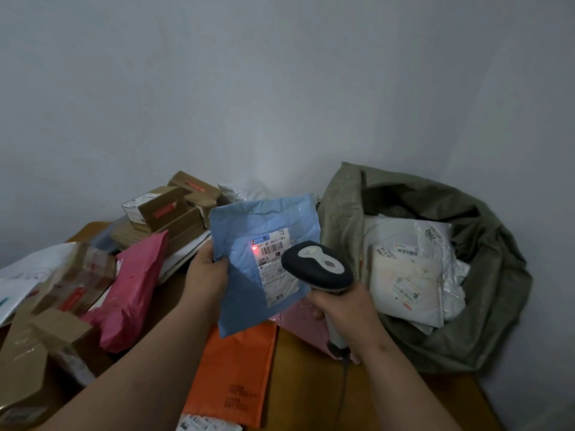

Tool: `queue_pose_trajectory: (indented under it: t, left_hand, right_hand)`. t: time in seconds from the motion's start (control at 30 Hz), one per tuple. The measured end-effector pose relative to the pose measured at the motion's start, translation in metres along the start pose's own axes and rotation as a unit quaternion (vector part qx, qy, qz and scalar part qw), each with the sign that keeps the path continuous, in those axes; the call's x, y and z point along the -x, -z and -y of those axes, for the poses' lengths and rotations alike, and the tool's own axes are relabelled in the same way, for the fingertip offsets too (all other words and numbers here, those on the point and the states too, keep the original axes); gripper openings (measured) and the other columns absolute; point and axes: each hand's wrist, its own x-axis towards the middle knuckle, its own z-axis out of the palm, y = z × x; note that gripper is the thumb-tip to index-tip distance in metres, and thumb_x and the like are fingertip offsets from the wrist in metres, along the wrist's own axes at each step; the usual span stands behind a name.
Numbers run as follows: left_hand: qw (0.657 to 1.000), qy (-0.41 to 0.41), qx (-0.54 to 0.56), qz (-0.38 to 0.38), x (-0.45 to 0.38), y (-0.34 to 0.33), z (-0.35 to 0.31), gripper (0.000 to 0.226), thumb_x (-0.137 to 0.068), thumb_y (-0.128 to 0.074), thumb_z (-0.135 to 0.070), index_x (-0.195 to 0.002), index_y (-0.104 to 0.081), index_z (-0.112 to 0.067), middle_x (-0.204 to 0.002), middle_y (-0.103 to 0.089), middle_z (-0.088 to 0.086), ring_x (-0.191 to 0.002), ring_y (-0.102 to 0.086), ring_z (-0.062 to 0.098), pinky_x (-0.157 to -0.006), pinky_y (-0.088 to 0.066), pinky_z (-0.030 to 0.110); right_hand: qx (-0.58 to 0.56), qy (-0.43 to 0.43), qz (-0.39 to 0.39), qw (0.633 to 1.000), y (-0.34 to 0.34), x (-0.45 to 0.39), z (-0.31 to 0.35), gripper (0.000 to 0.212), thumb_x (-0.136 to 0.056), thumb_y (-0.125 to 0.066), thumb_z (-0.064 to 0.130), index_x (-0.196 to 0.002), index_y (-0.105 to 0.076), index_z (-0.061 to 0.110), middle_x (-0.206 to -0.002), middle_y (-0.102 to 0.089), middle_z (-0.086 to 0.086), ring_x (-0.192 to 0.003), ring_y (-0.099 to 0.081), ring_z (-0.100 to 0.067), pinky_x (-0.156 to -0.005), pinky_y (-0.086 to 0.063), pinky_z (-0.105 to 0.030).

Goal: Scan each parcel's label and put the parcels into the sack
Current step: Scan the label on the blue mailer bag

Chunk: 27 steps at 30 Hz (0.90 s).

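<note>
There is just one camera, worn on the person's head. It looks forward and down, close over the brown worktop [298,362]. Both arms reach in from the bottom edge. The plain wall [280,88] behind the worktop fills the top half. The wide lens bends the edges of the view.

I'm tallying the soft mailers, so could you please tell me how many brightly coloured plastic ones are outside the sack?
4: blue mailer in the left hand, dark pink mailer left of it, orange mailer lying below it, pale pink mailer under the scanner. Others may be hidden.
</note>
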Motion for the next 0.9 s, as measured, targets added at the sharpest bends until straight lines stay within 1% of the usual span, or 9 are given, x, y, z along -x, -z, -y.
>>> queue_pose_trajectory:
  t: [0.07,0.17,0.3,0.4,0.47,0.57,0.7,0.8,0.9]
  left_hand:
    - [1.0,0.007,-0.002,-0.001,-0.001,0.001,0.0,0.042,-0.097,-0.046,-0.001,-0.096,-0.074,-0.032,-0.102,-0.076,0.002,-0.098,-0.071,0.031,-0.09,-0.055,0.058]
    - [1.0,0.018,-0.004,-0.005,-0.002,0.001,0.0,0.038,-0.098,-0.045,-0.003,-0.098,-0.071,-0.03,-0.101,-0.076,0.001,-0.097,-0.071,0.03,-0.09,-0.056,0.057]
    - [1.0,0.023,-0.001,-0.005,0.0,-0.002,-0.002,0.034,-0.1,-0.045,-0.004,-0.103,-0.071,-0.027,-0.103,-0.076,0.002,-0.098,-0.071,0.029,-0.09,-0.056,0.057]
    - [1.0,0.028,-0.001,-0.006,0.001,-0.004,-0.002,0.033,-0.1,-0.047,-0.005,-0.098,-0.071,-0.028,-0.102,-0.075,0.002,-0.097,-0.071,0.03,-0.09,-0.055,0.057]
    - [1.0,0.027,-0.002,-0.004,0.003,-0.006,-0.001,0.037,-0.099,-0.046,-0.003,-0.094,-0.071,-0.029,-0.099,-0.076,0.001,-0.096,-0.071,0.029,-0.09,-0.056,0.057]
    - [1.0,0.026,-0.004,0.005,0.007,-0.009,-0.001,0.041,-0.098,-0.045,-0.001,-0.093,-0.073,-0.031,-0.095,-0.077,-0.001,-0.094,-0.072,0.029,-0.089,-0.056,0.057]
    - [1.0,0.03,-0.002,0.002,0.012,-0.015,-0.001,0.043,-0.099,-0.045,-0.003,-0.095,-0.073,-0.037,-0.098,-0.077,-0.003,-0.096,-0.072,0.028,-0.087,-0.057,0.055]
    - [1.0,0.026,-0.003,0.009,0.015,-0.021,0.0,0.038,-0.098,-0.045,-0.001,-0.108,-0.071,-0.027,-0.102,-0.076,0.003,-0.097,-0.071,0.031,-0.088,-0.056,0.056]
    - [0.999,0.029,-0.005,0.024,0.016,-0.026,0.004,0.035,-0.096,-0.047,0.0,-0.107,-0.072,-0.022,-0.099,-0.077,0.006,-0.095,-0.072,0.032,-0.087,-0.058,0.054]
  right_hand:
    - [0.008,0.0,0.005,1.0,-0.001,0.001,-0.002,0.008,-0.079,-0.07,0.002,-0.073,-0.065,-0.001,-0.058,-0.06,-0.016,-0.053,-0.055,-0.007,-0.051,-0.044,-0.01]
    - [0.013,-0.01,0.005,1.0,-0.001,0.002,-0.004,0.01,-0.079,-0.07,0.003,-0.072,-0.065,-0.002,-0.054,-0.058,-0.006,-0.053,-0.053,-0.007,-0.051,-0.044,-0.011]
    - [0.023,-0.015,-0.004,1.0,0.001,0.003,-0.004,0.009,-0.079,-0.071,0.006,-0.073,-0.068,0.0,-0.058,-0.063,-0.013,-0.055,-0.055,-0.007,-0.05,-0.043,-0.013]
    - [0.021,-0.014,0.0,1.0,0.003,0.005,-0.004,0.011,-0.08,-0.071,0.007,-0.071,-0.066,0.002,-0.055,-0.06,-0.006,-0.051,-0.054,-0.003,-0.05,-0.045,-0.013]
    - [0.018,-0.013,0.002,1.0,0.005,0.006,-0.005,0.01,-0.079,-0.071,0.007,-0.071,-0.067,0.003,-0.055,-0.061,-0.005,-0.053,-0.056,-0.005,-0.055,-0.048,-0.018]
    - [0.015,-0.02,-0.003,1.0,0.008,0.007,-0.006,0.004,-0.078,-0.07,0.006,-0.076,-0.069,0.002,-0.059,-0.063,-0.01,-0.056,-0.058,-0.008,-0.063,-0.053,-0.032]
    - [0.001,-0.026,0.008,1.0,0.014,0.008,-0.009,0.0,-0.078,-0.07,0.004,-0.078,-0.07,0.004,-0.057,-0.062,-0.003,-0.057,-0.059,-0.009,-0.067,-0.055,-0.038]
    - [-0.02,-0.033,0.003,0.999,0.022,0.008,-0.011,0.012,-0.077,-0.071,0.004,-0.069,-0.071,0.013,-0.056,-0.064,-0.001,-0.057,-0.059,-0.007,-0.06,-0.052,-0.032]
    - [-0.052,-0.024,-0.033,0.998,0.034,0.006,-0.015,0.024,-0.074,-0.074,0.004,-0.07,-0.072,0.027,-0.058,-0.066,0.008,-0.055,-0.057,0.001,-0.05,-0.046,-0.017]
